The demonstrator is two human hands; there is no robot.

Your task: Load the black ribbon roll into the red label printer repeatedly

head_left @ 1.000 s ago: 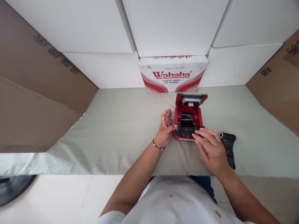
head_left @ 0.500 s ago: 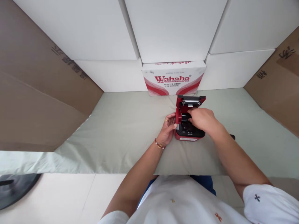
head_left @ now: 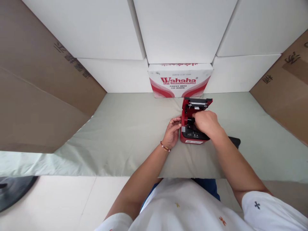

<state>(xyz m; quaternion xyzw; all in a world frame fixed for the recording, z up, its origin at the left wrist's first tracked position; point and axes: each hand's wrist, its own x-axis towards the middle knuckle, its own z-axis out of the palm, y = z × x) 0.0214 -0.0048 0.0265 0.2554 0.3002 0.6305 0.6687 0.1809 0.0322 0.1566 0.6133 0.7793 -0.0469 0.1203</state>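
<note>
The printer [head_left: 190,134] stands on the table [head_left: 134,128], lid [head_left: 197,103] raised; my left hand [head_left: 171,133], unclenched, touches its left side; my right hand [head_left: 206,122] reaches inside, by the roll [head_left: 191,121], whether pinching it I cannot tell; I judge the printer light, stiff and slick, best held by its low sides.

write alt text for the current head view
A person's right hand reaches into an open red-and-black device on pale green cloth, the left hand at its left side. Behind stands a Wahaha water box; rightward lies a partly hidden black item.
</note>
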